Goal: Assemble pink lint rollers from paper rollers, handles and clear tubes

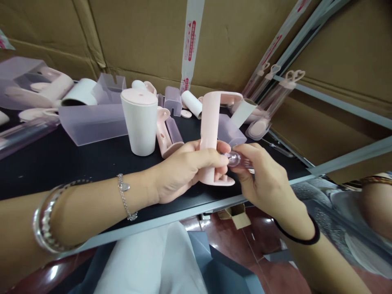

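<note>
My left hand (186,167) is closed round a pale pink plastic bracket (210,122), held upright, with a flat arm jutting right at its top and bottom ends. In my right hand (265,175) is a clear purplish plastic piece (234,159) with a rounded end. That end meets the left fingertips beside the bracket; its other end is hidden in the right palm. Just left of the bracket, on the black shelf, stands a white tapered cup (141,126) with a pink top. Another pink bracket (167,136) lies between the cup and my left hand.
Translucent purple trays (93,122), white tubes (192,103) and pink parts lie along the back. Clear tubes with pink heart-shaped handles (294,77) lean at the right. A metal edge (171,218) runs along the shelf front. Part of another person (378,204) shows at far right.
</note>
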Motion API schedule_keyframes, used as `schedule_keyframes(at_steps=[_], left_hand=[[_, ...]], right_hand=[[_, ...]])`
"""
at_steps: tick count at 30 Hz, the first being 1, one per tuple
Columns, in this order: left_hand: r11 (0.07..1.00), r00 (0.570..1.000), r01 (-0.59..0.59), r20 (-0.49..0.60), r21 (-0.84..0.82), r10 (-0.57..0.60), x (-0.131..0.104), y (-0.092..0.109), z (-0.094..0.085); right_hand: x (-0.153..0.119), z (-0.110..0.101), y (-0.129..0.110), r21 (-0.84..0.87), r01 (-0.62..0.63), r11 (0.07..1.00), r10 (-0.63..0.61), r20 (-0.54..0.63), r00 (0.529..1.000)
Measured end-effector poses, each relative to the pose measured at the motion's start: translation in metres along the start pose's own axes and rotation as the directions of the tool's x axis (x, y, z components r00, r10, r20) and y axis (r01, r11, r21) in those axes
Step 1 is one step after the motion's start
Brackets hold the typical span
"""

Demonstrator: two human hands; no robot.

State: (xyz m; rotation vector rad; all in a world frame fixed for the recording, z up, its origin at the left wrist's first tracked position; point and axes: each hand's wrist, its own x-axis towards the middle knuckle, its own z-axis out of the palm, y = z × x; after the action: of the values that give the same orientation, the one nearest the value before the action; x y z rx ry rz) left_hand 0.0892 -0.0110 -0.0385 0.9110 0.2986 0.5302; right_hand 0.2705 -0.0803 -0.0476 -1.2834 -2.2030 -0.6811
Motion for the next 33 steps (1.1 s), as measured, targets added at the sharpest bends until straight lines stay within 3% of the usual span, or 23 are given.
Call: schedule_keyframes(at_steps=[5,11,18,25,33], left_hand=[[1.000,1.000,0.005,-0.004,-0.007,-0.005,0.002,0.001,-0.002],[0.968,0.994,-0.107,0.016,0.227,0.106,0.002,0.000,-0.006],[0.881,0.990,-0.141,0.064,0.451,0.126,0.005,-0.003,-0.008],[0.819,0.977,-0.174,-0.006,0.548,0.211,0.006,-0.007,-0.007],[0.859,0.986,-0.126,-0.035,0.495,0.165,0.006,-0.008,-0.006]], right_hand=[[0.001,-0.016,0.005,-0.087,-0.053,0.995,0.053,0.002,0.999],[0.004,-0.040,-0.004,-0.294,-0.047,0.954,0.097,0.155,0.983],[0.004,-0.043,-0.018,-0.412,-0.054,0.909,0.136,0.171,0.976],[0.009,-0.045,-0.026,-0.430,-0.056,0.901,0.161,0.211,0.964],[0.014,-0.049,-0.033,-0.457,-0.070,0.887,0.194,0.231,0.953]])
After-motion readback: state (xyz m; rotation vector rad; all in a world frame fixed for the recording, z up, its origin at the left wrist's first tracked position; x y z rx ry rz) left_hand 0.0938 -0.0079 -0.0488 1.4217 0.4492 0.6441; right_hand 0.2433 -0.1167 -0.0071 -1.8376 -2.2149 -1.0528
